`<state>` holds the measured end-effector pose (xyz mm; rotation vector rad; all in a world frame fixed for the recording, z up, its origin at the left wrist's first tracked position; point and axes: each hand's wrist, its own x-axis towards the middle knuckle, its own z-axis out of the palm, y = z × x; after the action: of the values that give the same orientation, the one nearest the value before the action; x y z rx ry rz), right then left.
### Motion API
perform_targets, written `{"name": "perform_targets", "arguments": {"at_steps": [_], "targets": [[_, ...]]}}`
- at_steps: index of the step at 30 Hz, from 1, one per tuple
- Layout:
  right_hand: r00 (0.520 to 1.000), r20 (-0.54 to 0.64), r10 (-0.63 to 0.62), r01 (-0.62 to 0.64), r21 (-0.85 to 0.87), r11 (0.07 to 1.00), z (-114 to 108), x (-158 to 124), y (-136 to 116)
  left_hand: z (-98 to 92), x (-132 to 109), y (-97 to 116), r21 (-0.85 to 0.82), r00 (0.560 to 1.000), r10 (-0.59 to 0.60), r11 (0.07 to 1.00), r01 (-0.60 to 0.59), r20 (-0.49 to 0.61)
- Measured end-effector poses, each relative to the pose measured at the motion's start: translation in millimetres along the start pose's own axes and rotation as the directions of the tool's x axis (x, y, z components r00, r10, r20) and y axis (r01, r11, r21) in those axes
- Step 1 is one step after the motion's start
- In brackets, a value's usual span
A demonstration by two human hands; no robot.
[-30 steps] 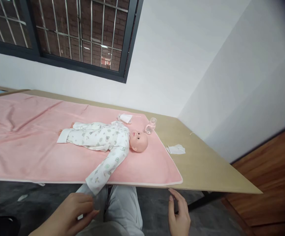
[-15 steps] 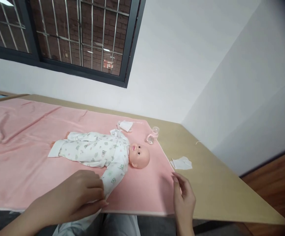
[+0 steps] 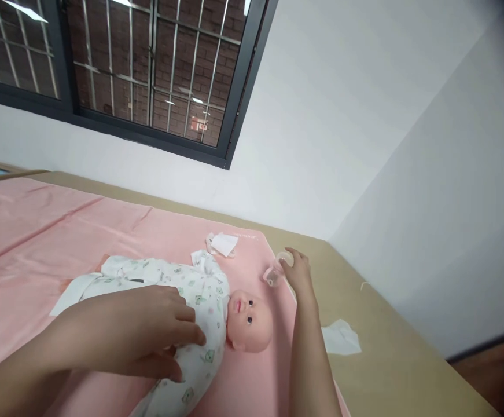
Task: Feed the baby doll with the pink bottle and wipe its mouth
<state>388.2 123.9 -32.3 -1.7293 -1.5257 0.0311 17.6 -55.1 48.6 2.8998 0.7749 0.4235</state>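
Observation:
A baby doll [image 3: 252,324] in a white patterned outfit [image 3: 203,289] lies on its back on a pink blanket [image 3: 252,382], head toward the right. My left hand [image 3: 147,330] is over the doll's near sleeve and chest, fingers loosely bent, thumb apart from them; nothing shows between them. Farther off, my right hand [image 3: 297,269] has thumb and fingers around the clear top of a small baby bottle [image 3: 273,273] with pink handles. The bottle stands by the blanket's right edge, and part of its top is hidden by the fingers.
A crumpled white tissue [image 3: 342,337] lies on the wooden table [image 3: 390,347] right of my forearm. Beyond the doll sits a small item under a white cloth [image 3: 224,244]. A white wall [image 3: 295,174] and a barred window [image 3: 156,75] rise behind the table.
My right hand has reached forward from the blanket's near right edge to the bottle. My left hand has shifted slightly right over the doll, its fingers looser. The whole view has moved closer.

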Motion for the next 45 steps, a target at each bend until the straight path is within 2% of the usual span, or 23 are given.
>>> {"name": "perform_targets", "arguments": {"at_steps": [3,6,10,15,17,19,21,24,26,28,32,35,41,45], "targets": [[0.988,0.054,0.143,-0.139,-0.068,0.988,17.0,11.4,4.4,-3.1,6.3,-10.5,-0.042,0.996,-0.009,0.999,0.013,0.086],[0.974,0.093,0.205,-0.193,-0.126,0.973,26.6,16.2,5.8,-2.8,10.4,-21.3,-0.036,0.999,-0.051,0.998,0.051,-0.004],[0.961,0.091,0.261,-0.239,-0.197,0.951,26.4,18.0,3.9,1.0,12.3,-37.2,-0.021,0.993,-0.091,0.996,0.090,-0.070],[0.955,0.034,0.294,-0.289,-0.104,0.952,15.1,14.3,-4.2,9.4,25.2,-55.3,-0.004,0.989,-0.085,0.996,0.085,-0.123],[0.969,0.028,0.246,-0.248,0.056,0.967,10.2,10.9,-11.6,15.3,35.9,-58.7,0.028,0.991,-0.047,0.998,0.051,-0.126],[0.988,0.063,0.143,-0.155,0.289,0.945,4.5,5.1,-24.8,23.0,47.6,-60.6,0.065,0.993,-0.017,0.998,0.025,-0.117],[0.992,0.125,0.016,-0.078,0.512,0.856,-2.5,-4.0,-44.8,31.0,57.9,-62.7,0.091,0.991,-0.011,0.996,0.023,-0.133],[0.970,0.189,-0.156,-0.019,0.691,0.722,-14.5,-23.5,-83.1,39.0,68.3,-67.7,0.092,0.961,-0.070,0.991,0.098,-0.268],[0.938,0.230,-0.260,0.002,0.746,0.666,-21.5,-38.5,-108.3,39.5,71.3,-70.8,0.065,0.921,-0.134,0.984,0.169,-0.366],[0.906,0.257,-0.335,0.007,0.784,0.621,-26.2,-52.6,-128.9,37.0,71.7,-72.5,0.027,0.892,-0.194,0.974,0.224,-0.409],[0.866,0.290,-0.408,-0.003,0.818,0.575,-26.7,-72.6,-152.3,33.1,69.7,-72.6,-0.024,0.889,-0.246,0.966,0.257,-0.385],[0.844,0.295,-0.447,0.006,0.829,0.560,-21.1,-80.3,-158.6,35.4,70.2,-73.1,-0.052,0.897,-0.260,0.964,0.259,-0.358],[0.820,0.302,-0.486,0.006,0.845,0.535,-12.9,-84.4,-161.6,40.4,76.3,-76.1,-0.098,0.878,-0.258,0.966,0.239,-0.404],[0.819,0.328,-0.471,-0.014,0.832,0.554,-12.6,-85.3,-162.5,40.7,76.5,-76.8,-0.033,0.884,-0.222,0.973,0.229,-0.412]]}}
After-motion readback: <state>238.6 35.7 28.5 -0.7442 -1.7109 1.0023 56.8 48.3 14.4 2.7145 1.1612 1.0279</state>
